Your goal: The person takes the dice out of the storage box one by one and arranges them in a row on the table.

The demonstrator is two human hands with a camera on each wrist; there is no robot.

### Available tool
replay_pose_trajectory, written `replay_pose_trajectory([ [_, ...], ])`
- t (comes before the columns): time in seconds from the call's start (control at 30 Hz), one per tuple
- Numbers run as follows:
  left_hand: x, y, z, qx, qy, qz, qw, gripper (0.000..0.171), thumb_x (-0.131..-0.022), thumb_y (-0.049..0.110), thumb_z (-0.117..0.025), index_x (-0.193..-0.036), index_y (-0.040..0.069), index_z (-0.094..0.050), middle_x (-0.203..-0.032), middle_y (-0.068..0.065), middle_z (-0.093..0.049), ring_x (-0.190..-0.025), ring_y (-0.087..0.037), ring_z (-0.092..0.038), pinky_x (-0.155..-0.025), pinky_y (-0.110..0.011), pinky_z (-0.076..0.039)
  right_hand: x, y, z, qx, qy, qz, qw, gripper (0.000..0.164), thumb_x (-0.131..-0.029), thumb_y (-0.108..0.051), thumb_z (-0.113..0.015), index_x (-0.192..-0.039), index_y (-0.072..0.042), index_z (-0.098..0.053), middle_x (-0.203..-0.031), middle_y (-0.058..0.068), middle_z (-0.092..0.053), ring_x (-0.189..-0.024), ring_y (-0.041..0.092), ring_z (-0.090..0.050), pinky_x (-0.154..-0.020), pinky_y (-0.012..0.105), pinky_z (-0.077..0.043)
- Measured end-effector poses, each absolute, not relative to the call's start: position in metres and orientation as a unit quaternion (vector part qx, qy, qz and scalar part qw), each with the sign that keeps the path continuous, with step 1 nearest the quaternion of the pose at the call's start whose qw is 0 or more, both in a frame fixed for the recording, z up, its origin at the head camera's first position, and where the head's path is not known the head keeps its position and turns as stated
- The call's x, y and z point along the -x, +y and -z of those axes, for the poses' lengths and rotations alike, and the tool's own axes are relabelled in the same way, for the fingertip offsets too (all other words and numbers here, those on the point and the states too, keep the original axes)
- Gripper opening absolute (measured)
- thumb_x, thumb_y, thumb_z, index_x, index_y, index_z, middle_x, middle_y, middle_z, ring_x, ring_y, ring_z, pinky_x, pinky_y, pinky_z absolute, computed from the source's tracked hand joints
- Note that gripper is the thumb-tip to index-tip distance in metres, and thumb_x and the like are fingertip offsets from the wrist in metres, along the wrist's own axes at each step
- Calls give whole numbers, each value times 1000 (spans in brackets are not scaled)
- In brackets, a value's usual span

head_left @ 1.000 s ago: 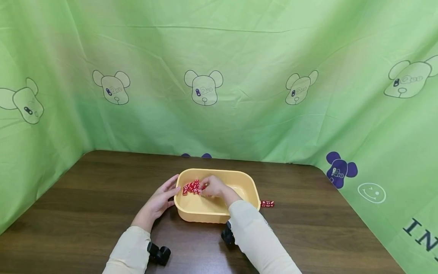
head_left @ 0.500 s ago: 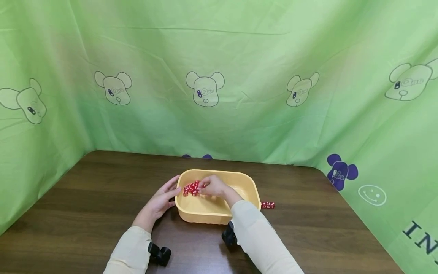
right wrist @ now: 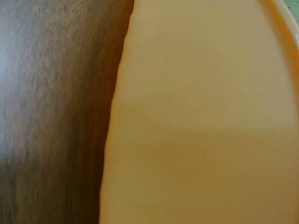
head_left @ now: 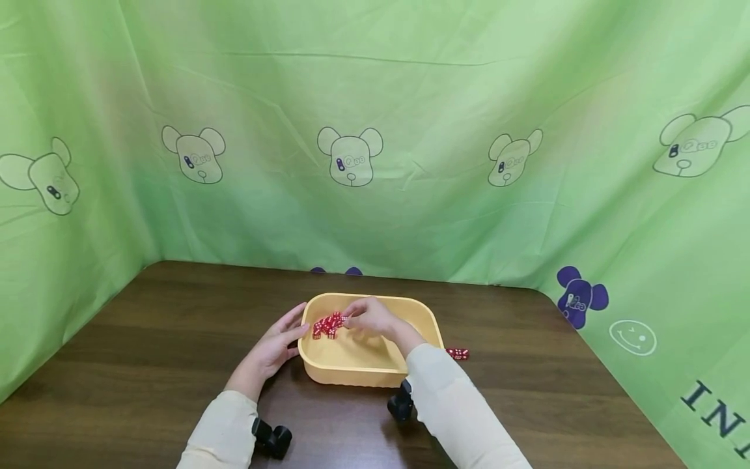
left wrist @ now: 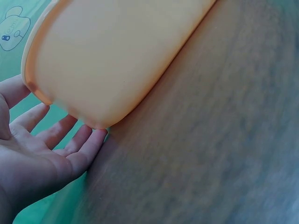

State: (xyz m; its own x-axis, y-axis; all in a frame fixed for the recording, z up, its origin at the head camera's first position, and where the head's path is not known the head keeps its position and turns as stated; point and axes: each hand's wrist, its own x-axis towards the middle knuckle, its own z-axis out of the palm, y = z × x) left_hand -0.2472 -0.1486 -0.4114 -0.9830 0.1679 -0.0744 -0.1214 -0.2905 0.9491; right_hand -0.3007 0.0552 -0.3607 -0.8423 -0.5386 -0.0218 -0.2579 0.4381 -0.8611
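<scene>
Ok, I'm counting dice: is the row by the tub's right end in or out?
Out: in the head view, the row of red dice lies on the wood-grain table, outside the yellow tub.

Smooth plastic tub (head_left: 351, 359); wood-grained table (head_left: 146, 345).

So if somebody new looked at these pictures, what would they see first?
Probably the bright red dice, bunched at the left inside the yellow tub, with the right hand at them and the left hand against the tub's left end. Next, likely the big green cloth behind the dark table, with its row of cartoon animal heads. A short row of dice also shows on the table, just past the tub's right end.
</scene>
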Motion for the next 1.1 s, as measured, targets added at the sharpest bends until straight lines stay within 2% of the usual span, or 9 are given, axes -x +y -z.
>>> replay_pose_trajectory([
  [0.17, 246, -148, 410, -21, 593, -800, 91, 54, -88, 6, -46, -137, 13, -24, -136, -19, -22, -114, -32, -34, -79, -40, -39, 286, 62, 338, 262, 827, 481, 128, 16, -78, 4, -56, -91, 14, -58, -83, 27, -58, -79, 40, -53, -70, 48, -42],
  [0.4, 246, -148, 410, -21, 589, -803, 91, 54, -88, 6, -46, -137, 12, -23, -137, -19, -22, -115, -32, -33, -80, -41, -38, 284, 76, 332, 265, 828, 485, 92, 15, -78, 4, -57, -90, 13, -59, -81, 22, -59, -72, 30, -55, -67, 45, -44],
  [0.53, 247, -148, 411, -19, 590, -802, 91, 54, -87, 6, -47, -136, 13, -24, -137, -18, -22, -114, -32, -34, -79, -40, -39, 287, 85, 329, 266, 830, 484, 78, 15, -78, 3, -57, -90, 12, -60, -80, 22, -59, -71, 30, -54, -66, 42, -45],
  [0.83, 246, -147, 410, -19, 596, -798, 86, 54, -88, 6, -46, -136, 13, -25, -137, -18, -22, -114, -31, -35, -79, -40, -39, 305, 116, 337, 251, 830, 494, 64, 18, -80, -9, -60, -92, 4, -62, -85, 18, -62, -80, 34, -54, -70, 47, -43],
  [1.1, 246, -147, 412, -17, 595, -799, 85, 54, -88, 7, -47, -136, 13, -25, -137, -18, -22, -114, -32, -34, -80, -42, -39, 304, 142, 335, 215, 835, 504, 43, 18, -81, -11, -60, -91, 4, -62, -85, 14, -63, -86, 38, -51, -72, 49, -41],
])
